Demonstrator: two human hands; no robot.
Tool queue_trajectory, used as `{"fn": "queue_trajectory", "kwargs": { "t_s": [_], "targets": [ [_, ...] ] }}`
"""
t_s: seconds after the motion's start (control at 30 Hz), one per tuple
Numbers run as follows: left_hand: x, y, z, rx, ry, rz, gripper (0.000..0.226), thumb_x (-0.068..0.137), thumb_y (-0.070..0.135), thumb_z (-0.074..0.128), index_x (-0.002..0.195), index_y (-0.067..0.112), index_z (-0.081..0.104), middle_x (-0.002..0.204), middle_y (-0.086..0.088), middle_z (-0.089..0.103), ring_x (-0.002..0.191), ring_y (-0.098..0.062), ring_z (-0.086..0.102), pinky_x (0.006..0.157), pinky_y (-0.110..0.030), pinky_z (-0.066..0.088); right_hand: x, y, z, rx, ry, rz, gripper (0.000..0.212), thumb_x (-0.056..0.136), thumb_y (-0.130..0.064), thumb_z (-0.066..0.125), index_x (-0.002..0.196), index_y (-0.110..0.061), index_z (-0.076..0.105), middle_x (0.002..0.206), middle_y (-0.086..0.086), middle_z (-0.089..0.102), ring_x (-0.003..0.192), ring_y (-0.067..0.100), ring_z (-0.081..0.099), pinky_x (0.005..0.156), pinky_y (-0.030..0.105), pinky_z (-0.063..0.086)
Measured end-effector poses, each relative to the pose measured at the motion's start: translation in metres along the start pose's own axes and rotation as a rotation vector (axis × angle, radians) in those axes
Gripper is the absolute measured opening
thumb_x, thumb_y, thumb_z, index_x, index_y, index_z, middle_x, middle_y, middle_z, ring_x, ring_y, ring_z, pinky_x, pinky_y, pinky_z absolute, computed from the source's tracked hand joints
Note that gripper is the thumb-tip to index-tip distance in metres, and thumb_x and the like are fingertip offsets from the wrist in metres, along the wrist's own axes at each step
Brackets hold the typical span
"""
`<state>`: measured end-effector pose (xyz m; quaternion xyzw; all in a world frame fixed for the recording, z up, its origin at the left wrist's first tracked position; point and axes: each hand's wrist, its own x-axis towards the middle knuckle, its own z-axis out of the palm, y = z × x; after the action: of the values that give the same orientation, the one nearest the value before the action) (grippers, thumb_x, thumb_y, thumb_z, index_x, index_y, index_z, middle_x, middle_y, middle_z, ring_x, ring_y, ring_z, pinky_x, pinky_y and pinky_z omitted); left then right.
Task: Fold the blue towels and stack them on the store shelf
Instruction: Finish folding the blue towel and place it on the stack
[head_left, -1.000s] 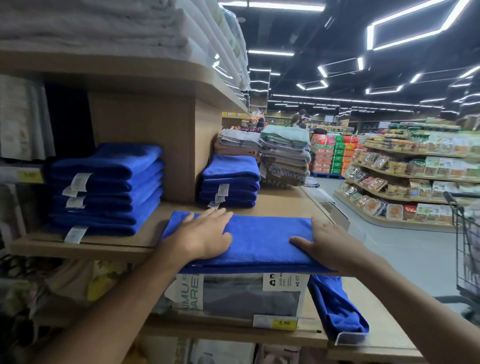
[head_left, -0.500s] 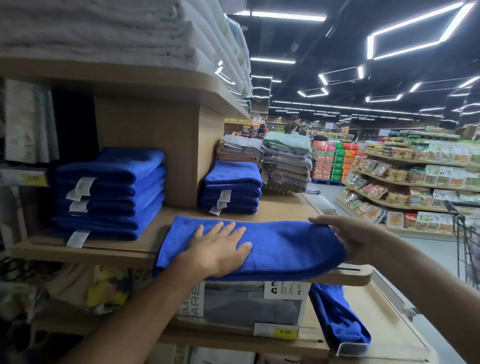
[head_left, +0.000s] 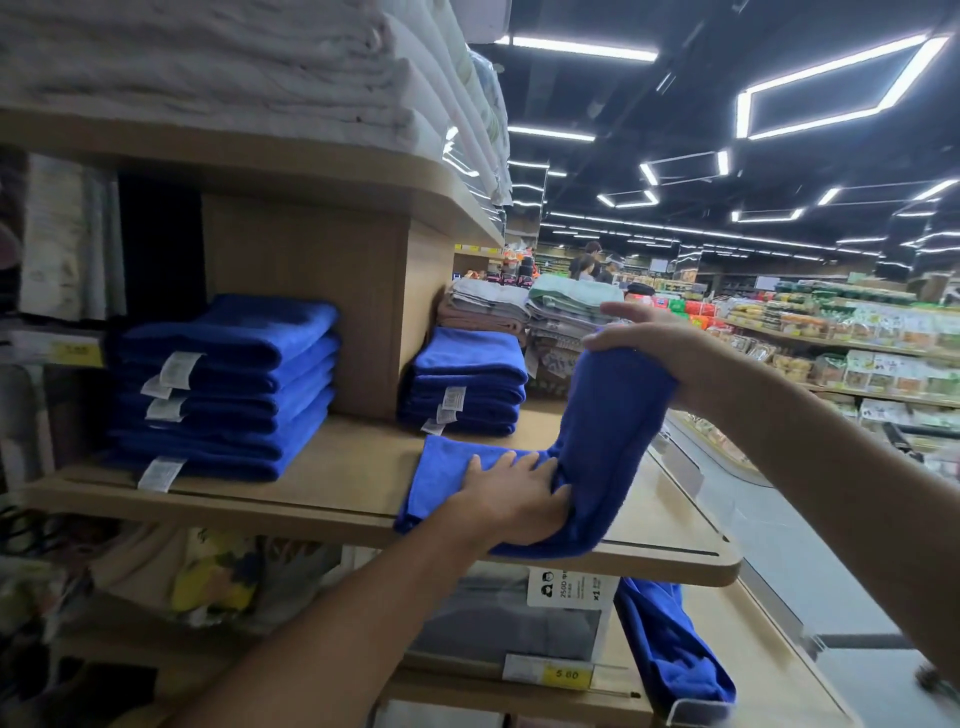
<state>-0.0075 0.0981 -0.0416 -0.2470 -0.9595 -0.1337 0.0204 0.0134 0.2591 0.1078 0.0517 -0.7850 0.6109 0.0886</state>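
Two stacks of finished work sit on the wooden shelf (head_left: 332, 467): a taller stack (head_left: 223, 389) of folded blue towels in the recess at left, with white care labels poking from its front edges, and a shorter stack (head_left: 465, 382) beyond the upright divider. A third piece, the blue towel (head_left: 602, 426) being folded, lies at the shelf's front lip, near the shorter stack but apart from it. The left hand (head_left: 511, 493) lies flat with fingers spread on the half resting on the board, pinning it at the crease. The right hand (head_left: 654, 343) has its fingers wrapped round the other end and holds it raised above the shelf, so the cloth bends in a soft L. By my reading this is mid-fold, with the raised half due to come over the pinned one, and the bundle has yet to join a stack. One loose blue towel (head_left: 670, 644) droops unfolded over the lower shelf (so at least one more job remains). The fabric looks like plush microfibre: thick, limp and matte, rounding at folds rather than creasing sharply. The shelf is smooth pale laminate with rounded corners, and bulky white towels (head_left: 208, 62) fill the tier above.
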Motion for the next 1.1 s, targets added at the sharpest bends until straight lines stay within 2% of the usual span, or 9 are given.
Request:
{"fn": "queue_trajectory", "kwargs": {
  "t_s": [0.13,0.27,0.37,0.47,0.67,0.77,0.83,1.0,1.1],
  "targets": [
    [-0.013,-0.023,-0.016,-0.035,0.175,0.02,0.044,0.1,0.044,0.034,0.136,0.029,0.054,0.142,0.001,0.052,0.135,-0.022,0.043,0.114,-0.052,0.028,0.009,-0.015,0.034,-0.166,-0.1,-0.02,0.06,0.08,-0.004,0.081,0.135,-0.019,0.061,0.114,0.005,0.068,0.081,0.012,0.072,0.059,0.02,0.058],
    [-0.023,-0.083,-0.031,-0.543,0.496,-0.096,0.035,0.097,0.014,0.046,0.126,0.021,0.065,0.131,-0.001,0.065,0.117,-0.018,0.06,0.097,-0.031,0.046,0.018,-0.014,0.079,-0.492,-0.22,-0.092,0.059,0.08,-0.008,0.082,0.135,-0.018,0.062,0.13,0.008,0.062,0.098,0.016,0.062,0.08,0.025,0.052],
    [-0.023,-0.123,-0.028,-0.882,0.61,-0.265,0.021,0.096,0.015,0.047,0.101,0.023,0.065,0.116,-0.012,0.071,0.081,-0.02,0.057,0.067,-0.031,0.04,0.025,0.002,0.121,-0.657,-0.361,-0.051,0.056,0.081,-0.01,0.081,0.134,-0.016,0.062,0.123,0.017,0.065,0.093,0.022,0.058,0.079,0.033,0.045],
    [-0.017,-0.143,-0.024,-1.126,0.611,-0.32,0.024,0.077,0.032,0.045,0.091,0.024,0.063,0.111,-0.02,0.068,0.083,-0.023,0.054,0.063,-0.034,0.036,0.027,0.024,0.155,-0.85,-0.486,-0.041,0.047,0.085,-0.015,0.076,0.127,-0.001,0.062,0.097,0.017,0.058,0.082,0.024,0.053,0.071,0.036,0.043],
    [-0.019,-0.136,-0.021,-1.065,0.588,-0.271,0.02,0.08,0.038,0.052,0.09,0.031,0.067,0.088,-0.006,0.069,0.081,-0.017,0.056,0.063,-0.033,0.037,0.025,0.049,0.153,-0.377,-0.442,-0.005,0.025,0.1,-0.018,0.062,0.117,0.0,0.065,0.096,0.012,0.062,0.083,0.022,0.064,0.067,0.029,0.049],
    [-0.021,-0.133,-0.023,-1.067,0.589,-0.2,0.017,0.098,0.019,0.053,0.099,0.029,0.067,0.102,0.011,0.068,0.084,0.008,0.059,0.07,-0.017,0.044,0.012,0.058,0.12,-0.577,-0.241,-0.314,0.025,0.099,-0.018,0.062,0.119,-0.006,0.069,0.094,0.002,0.069,0.084,0.019,0.065,0.063,0.013,0.044],
    [-0.019,-0.129,-0.025,-1.03,0.534,-0.142,0.027,0.101,0.006,0.045,0.113,0.02,0.063,0.121,0.0,0.064,0.104,0.001,0.058,0.084,-0.011,0.043,0.001,0.072,0.099,-0.891,-0.232,-0.426,0.032,0.101,-0.032,0.059,0.121,-0.009,0.067,0.11,0.003,0.07,0.105,0.027,0.064,0.073,0.021,0.039],
    [-0.008,-0.104,-0.03,-0.552,0.348,0.01,0.048,0.094,0.016,0.044,0.141,0.019,0.056,0.145,-0.001,0.056,0.132,-0.014,0.05,0.112,-0.027,0.033,-0.012,0.114,0.102,-1.178,-0.331,-0.243,0.064,0.102,-0.063,0.033,0.145,-0.019,0.048,0.157,-0.004,0.04,0.147,0.021,0.031,0.116,0.034,0.02],
    [0.005,-0.105,-0.023,-0.246,0.161,-0.011,0.048,0.105,0.025,0.036,0.151,0.019,0.043,0.162,-0.001,0.033,0.151,-0.014,0.024,0.123,-0.026,0.013,-0.01,0.122,0.108,-1.174,-0.267,-0.252,0.069,0.101,-0.066,0.03,0.154,-0.022,0.038,0.165,-0.005,0.029,0.152,0.017,0.021,0.12,0.035,0.013]
  ]
}}
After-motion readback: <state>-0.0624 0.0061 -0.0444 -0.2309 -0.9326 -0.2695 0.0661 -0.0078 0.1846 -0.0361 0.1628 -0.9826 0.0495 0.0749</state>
